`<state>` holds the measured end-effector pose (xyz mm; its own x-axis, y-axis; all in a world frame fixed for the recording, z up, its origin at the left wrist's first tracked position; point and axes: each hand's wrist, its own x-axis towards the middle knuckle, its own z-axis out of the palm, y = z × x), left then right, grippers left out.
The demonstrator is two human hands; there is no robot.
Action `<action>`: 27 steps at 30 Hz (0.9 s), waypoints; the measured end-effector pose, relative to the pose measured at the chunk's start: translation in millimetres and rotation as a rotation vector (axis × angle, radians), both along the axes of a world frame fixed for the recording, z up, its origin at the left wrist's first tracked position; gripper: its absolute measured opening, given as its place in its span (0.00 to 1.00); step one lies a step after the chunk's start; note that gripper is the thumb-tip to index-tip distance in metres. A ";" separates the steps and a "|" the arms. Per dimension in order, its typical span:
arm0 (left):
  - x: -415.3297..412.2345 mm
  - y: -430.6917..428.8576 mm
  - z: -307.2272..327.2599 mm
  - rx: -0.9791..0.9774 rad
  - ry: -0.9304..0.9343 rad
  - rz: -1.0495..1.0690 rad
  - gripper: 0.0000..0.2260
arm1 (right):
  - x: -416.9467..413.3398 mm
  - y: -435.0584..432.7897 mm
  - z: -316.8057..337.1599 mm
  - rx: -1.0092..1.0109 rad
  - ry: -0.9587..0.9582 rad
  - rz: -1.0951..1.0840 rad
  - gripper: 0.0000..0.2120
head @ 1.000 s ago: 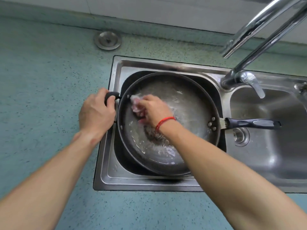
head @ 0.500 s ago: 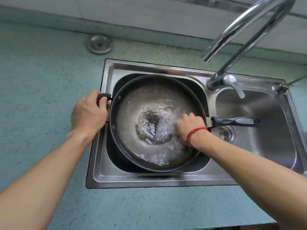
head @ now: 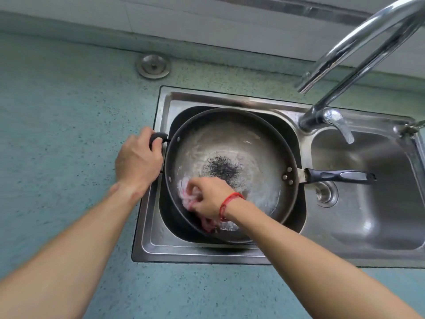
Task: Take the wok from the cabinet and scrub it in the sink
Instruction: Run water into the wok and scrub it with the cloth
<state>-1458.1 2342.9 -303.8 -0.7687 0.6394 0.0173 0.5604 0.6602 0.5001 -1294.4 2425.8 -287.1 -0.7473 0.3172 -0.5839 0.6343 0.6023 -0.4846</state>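
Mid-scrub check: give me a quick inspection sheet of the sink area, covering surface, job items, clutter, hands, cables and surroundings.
Surface: speckled teal countertop, bare where visible.
Job's things: wok tilted in the left sink basin, wet, dark patch at centre; long handle reaches over the right basin.
Clutter: round metal cap on the counter.
Hands: left hand grips the small side handle; right hand presses a pink scrubber on the near wall.
Cables: nothing seen.
Surroundings: faucet, no water seen running.

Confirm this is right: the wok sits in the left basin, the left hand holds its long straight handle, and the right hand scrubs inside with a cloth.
One detail is wrong. The head view shows the left hand gripping the short helper handle on the wok, not the long handle, which juts free over the right basin. The rest stands: the right hand scrubs inside with a cloth.
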 end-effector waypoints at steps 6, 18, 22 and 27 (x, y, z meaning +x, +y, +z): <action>-1.4 -0.5 -1.4 0.008 0.005 0.003 0.09 | -39.2 9.8 -26.8 -0.053 0.270 -0.533 0.10; 0.9 -1.0 1.6 -0.015 0.003 0.023 0.08 | -77.1 52.1 -35.0 0.087 0.389 -0.928 0.10; 0.2 -1.2 -0.2 -0.018 0.016 0.027 0.09 | -82.6 49.4 -33.2 -0.031 0.420 -1.028 0.08; -0.7 -0.6 -2.6 -0.008 0.019 0.016 0.09 | -85.7 34.2 -22.7 -0.214 0.499 -1.078 0.06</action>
<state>-1458.9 2342.3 -306.4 -0.7783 0.6274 0.0270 0.5591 0.6728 0.4845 -1380.1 2460.0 -309.8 -0.3163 0.8489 -0.4235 0.4764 -0.2439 -0.8447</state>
